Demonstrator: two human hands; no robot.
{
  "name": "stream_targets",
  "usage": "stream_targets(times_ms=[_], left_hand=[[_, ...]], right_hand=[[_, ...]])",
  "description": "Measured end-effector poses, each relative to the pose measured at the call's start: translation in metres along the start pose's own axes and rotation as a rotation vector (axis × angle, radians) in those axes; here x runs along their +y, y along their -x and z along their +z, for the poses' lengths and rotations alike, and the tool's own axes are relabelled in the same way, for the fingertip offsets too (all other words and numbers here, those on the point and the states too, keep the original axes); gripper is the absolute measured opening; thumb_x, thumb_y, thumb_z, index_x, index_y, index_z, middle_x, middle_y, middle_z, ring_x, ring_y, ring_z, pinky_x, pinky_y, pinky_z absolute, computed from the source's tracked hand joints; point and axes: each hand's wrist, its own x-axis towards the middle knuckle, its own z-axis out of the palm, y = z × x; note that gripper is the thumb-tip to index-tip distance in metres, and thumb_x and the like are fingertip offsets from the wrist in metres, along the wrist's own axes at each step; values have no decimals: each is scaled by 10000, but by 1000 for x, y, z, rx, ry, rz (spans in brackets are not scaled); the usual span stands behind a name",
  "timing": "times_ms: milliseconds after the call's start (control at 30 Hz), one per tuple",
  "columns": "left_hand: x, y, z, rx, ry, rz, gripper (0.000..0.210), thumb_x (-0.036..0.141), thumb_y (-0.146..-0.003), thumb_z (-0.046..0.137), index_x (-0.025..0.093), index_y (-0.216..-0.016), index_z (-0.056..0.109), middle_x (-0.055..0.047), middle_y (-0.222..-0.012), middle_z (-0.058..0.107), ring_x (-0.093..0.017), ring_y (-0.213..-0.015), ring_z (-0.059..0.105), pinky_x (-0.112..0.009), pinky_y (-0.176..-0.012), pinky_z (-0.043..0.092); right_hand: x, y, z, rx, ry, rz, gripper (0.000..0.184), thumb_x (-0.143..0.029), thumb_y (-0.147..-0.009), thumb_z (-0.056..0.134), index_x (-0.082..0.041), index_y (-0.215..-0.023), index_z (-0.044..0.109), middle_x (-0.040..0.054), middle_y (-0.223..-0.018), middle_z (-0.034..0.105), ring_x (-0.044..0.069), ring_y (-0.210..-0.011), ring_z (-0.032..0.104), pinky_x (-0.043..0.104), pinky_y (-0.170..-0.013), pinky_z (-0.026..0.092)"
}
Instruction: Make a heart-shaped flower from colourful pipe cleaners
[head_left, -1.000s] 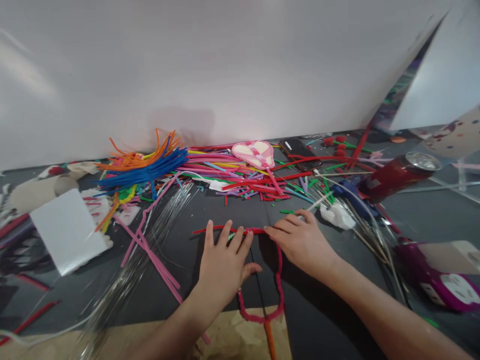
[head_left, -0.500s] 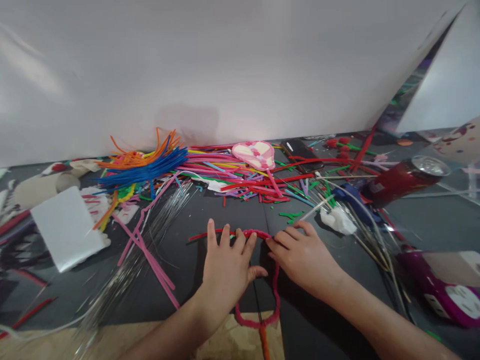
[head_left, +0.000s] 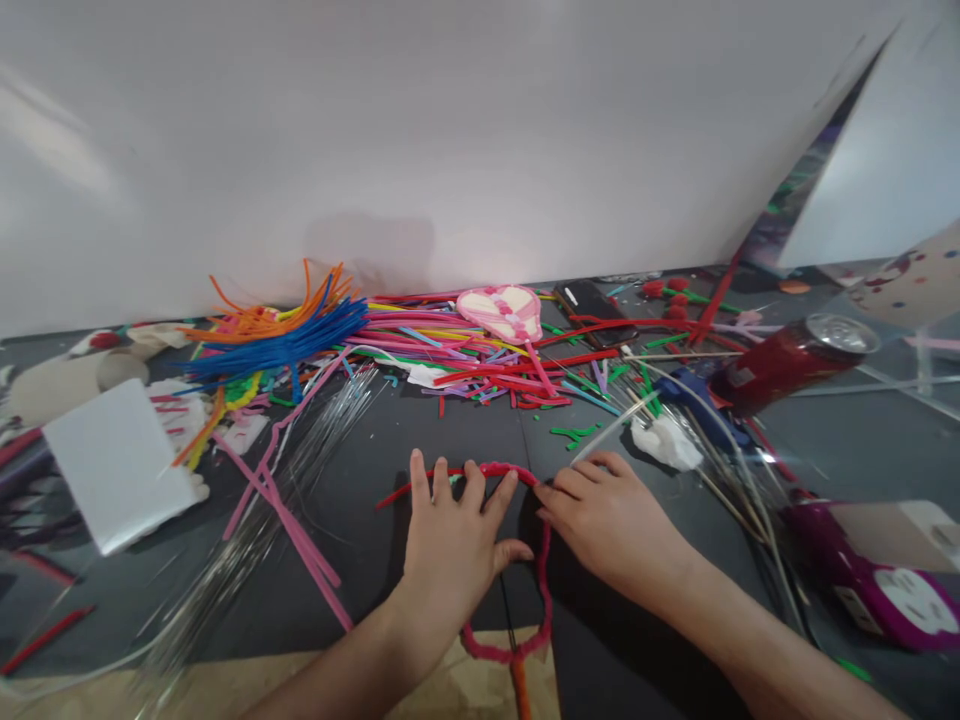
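On the dark table before me lies a loop of pink and red pipe cleaner, joined at its near end to an orange-wrapped stem. My left hand rests palm down across the loop's left side, fingers spread, hiding part of it. A loose red pipe cleaner end sticks out to the left past those fingers. At the loop's upper right, my right hand pinches the pipe cleaner between thumb and fingers; the fingertips are partly hidden.
Behind the hands lie blue pipe cleaners, a pink-and-cream heart and a phone. To the right are a red can and a purple device. Thin wires and a white card lie left.
The scene has shifted slightly left as the camera turned. Both hands keep nearly the same pose on the loop, whose right side and stem show a little further left.
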Motion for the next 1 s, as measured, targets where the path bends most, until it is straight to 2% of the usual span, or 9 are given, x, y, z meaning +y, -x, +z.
stream_targets(times_ms=[167,267,500,700,800,900,1000], left_hand=[[1,0,-1,-1,25,-3,683,702,-724,433,361,-1315,445,-121,-1216,591,-426,-1122,510,-692,-987,120],[1,0,-1,10,21,-3,685,709,-719,426,367,-1312,448,-125,-1211,597,-433,-1121,511,-679,-992,124],[1,1,3,37,65,-12,687,696,-724,438,358,-1322,439,-136,-1221,589,-417,-1122,514,-663,-1006,107],[2,0,4,26,81,-23,703,716,-706,432,363,-1314,449,-132,-1209,594,-425,-1123,508,-670,-999,116],[2,0,5,40,78,-26,699,713,-710,430,363,-1315,446,-128,-1212,592,-425,-1125,505,-668,-1002,118],[3,1,4,51,79,-21,682,706,-714,438,344,-1290,486,-131,-1205,594,-423,-1120,510,-663,-1002,132],[1,3,1,63,81,-3,652,675,-722,477,304,-1255,530,-139,-1213,592,-420,-1107,519,-663,-998,145]], right_hand=[[2,3,-4,-1,-48,-33,95,-232,-831,593,-204,-858,680,16,-730,660,154,-714,590,326,-756,306],[2,1,-5,-46,-104,-30,101,-224,-840,576,-203,-842,674,14,-741,662,147,-721,599,304,-730,330],[8,-1,-10,-92,-133,113,148,-223,-881,507,-199,-861,653,29,-758,652,163,-744,601,263,-667,381],[3,2,-8,-185,-191,94,117,-207,-863,539,-211,-873,656,20,-775,670,158,-736,614,255,-671,396],[4,-1,-2,-118,-201,109,155,-231,-889,506,-218,-846,655,17,-771,656,155,-743,599,254,-679,401],[3,-8,7,21,-173,105,184,-244,-910,469,-224,-950,648,34,-849,650,170,-827,573,276,-761,403],[0,-16,15,55,-116,105,176,-228,-897,491,-222,-982,645,40,-869,644,180,-851,557,293,-805,392]])
